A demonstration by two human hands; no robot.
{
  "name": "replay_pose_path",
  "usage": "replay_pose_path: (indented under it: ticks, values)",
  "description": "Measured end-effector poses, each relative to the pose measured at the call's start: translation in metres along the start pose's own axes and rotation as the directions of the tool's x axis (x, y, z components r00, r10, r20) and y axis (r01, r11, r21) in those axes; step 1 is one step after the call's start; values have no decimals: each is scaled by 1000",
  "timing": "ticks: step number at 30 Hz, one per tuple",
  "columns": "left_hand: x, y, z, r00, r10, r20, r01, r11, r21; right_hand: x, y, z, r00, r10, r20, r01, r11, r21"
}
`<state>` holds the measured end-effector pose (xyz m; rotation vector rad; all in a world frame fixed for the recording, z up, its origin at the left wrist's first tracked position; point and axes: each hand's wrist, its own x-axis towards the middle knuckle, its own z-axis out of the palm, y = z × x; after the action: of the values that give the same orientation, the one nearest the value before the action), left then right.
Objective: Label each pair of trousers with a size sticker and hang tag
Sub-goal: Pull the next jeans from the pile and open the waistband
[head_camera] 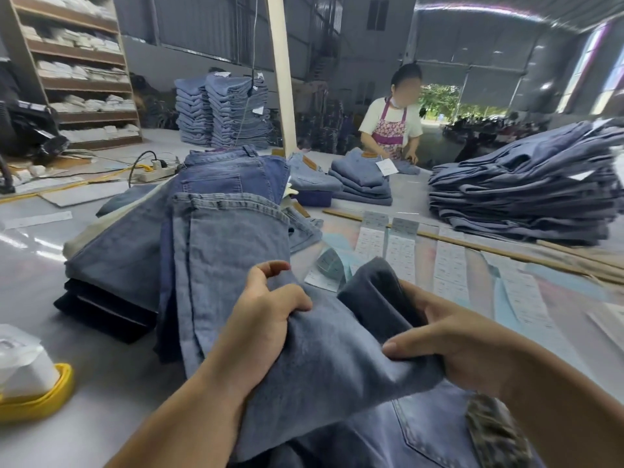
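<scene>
A light blue pair of jeans (pixel 233 251) lies lengthwise on the table in front of me, on top of other folded pairs. My left hand (pixel 266 315) grips a bunched fold of its fabric near the middle. My right hand (pixel 452 346) clutches the folded-over end of the same pair, thumb on top. Strips of white size stickers (pixel 400 248) lie on the table just beyond my hands. A small loose tag (pixel 326 268) rests beside them. Another pair with a back pocket (pixel 429 430) lies under my arms.
A tall pile of jeans (pixel 526 194) sits at the right, smaller folded stacks (pixel 361 180) across the table where a person in an apron (pixel 391 123) works. A yellow-rimmed white object (pixel 30 383) lies at the left edge. A power strip (pixel 155 172) and shelves (pixel 77 69) stand behind.
</scene>
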<state>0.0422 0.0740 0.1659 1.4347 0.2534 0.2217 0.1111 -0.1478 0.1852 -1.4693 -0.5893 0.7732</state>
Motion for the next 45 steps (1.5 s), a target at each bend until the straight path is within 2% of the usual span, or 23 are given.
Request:
replay_pose_path:
  ticks: [3, 5, 6, 8, 10, 12, 13, 15, 16, 18, 20, 23, 25, 28, 30, 32, 35, 37, 39, 40, 42, 43, 45]
  values:
    - [-6, -2, -4, 997, -32, -73, 34, 999, 26, -4, 7, 7, 995, -80, 63, 83, 995, -45]
    - [-6, -8, -10, 973, -214, -84, 210, 976, -57, -4, 10, 13, 981, -150, 126, 158, 985, -62]
    - [-6, -11, -14, 948, -316, -37, 309, 942, -129, -3, 12, 15, 972, -174, 159, 184, 981, -54]
    - [-9, -12, -18, 902, -425, 78, 430, 865, -259, 1, 18, 18, 961, -184, 207, 195, 980, -34]
    - [-9, -18, -20, 902, -424, 81, 423, 828, -368, 6, 24, 17, 956, -168, 240, 168, 986, 23]
    - [-4, -22, -23, 921, -383, -72, 324, 856, -402, 12, 24, 13, 945, -175, 276, 130, 976, 176]
    - [-2, -23, -25, 932, -339, -126, 271, 884, -380, 15, 22, 11, 958, -159, 238, 95, 960, 262]
    - [2, -26, -30, 956, -252, -152, 190, 923, -336, 27, 19, 5, 998, 42, 54, -58, 935, 350]
    - [4, -28, -32, 967, -213, -138, 158, 931, -330, 34, 18, 1, 976, 202, -77, -165, 927, 338]
    - [5, -33, -32, 982, -168, -86, 129, 930, -344, 51, 18, -5, 869, 425, -254, -345, 888, 305]
    - [5, -38, -30, 985, -162, -58, 133, 930, -342, 65, 14, -8, 797, 536, -279, -488, 843, 224]
    - [9, -42, -33, 975, -216, -60, 187, 931, -314, 77, 15, -9, 723, 574, -385, -658, 742, -129]
    - [13, -44, -35, 959, -274, -71, 246, 932, -265, 82, 20, -6, 709, 611, -352, -681, 722, -120]
    - [20, -52, -34, 937, -312, -160, 303, 950, -74, 91, 25, 0, 764, 575, -292, -595, 804, 26]
    - [24, -56, -29, 940, -283, -190, 289, 957, 4, 99, 25, 6, 845, 440, -305, -471, 881, -34]
    - [27, -52, -25, 961, -198, -196, 213, 975, 62, 106, 18, 15, 891, 251, -378, -327, 933, -153]
    - [29, -33, -34, 957, 98, -273, -67, 991, 119, 117, 1, 26, 953, -33, -302, 3, 995, -99]
    - [29, -15, -47, 873, 350, -340, -279, 930, 241, 127, -9, 32, 946, -225, -234, 233, 972, 9]
    - [35, -6, -62, 773, 508, -380, -360, 844, 398, 145, -15, 33, 920, -311, -239, 331, 943, 45]
    - [41, -6, -70, 748, 526, -405, -333, 825, 456, 159, -12, 32, 914, -296, -276, 315, 949, 26]
    - [59, -16, -88, 745, 492, -451, -211, 815, 539, 187, 3, 32, 914, -139, -381, 134, 990, -39]
    - [68, -25, -96, 772, 443, -457, -126, 810, 572, 199, 15, 33, 907, -28, -419, -6, 997, -79]
    - [81, -48, -109, 838, 334, -431, 40, 750, 660, 220, 45, 35, 876, 157, -455, -277, 938, -210]
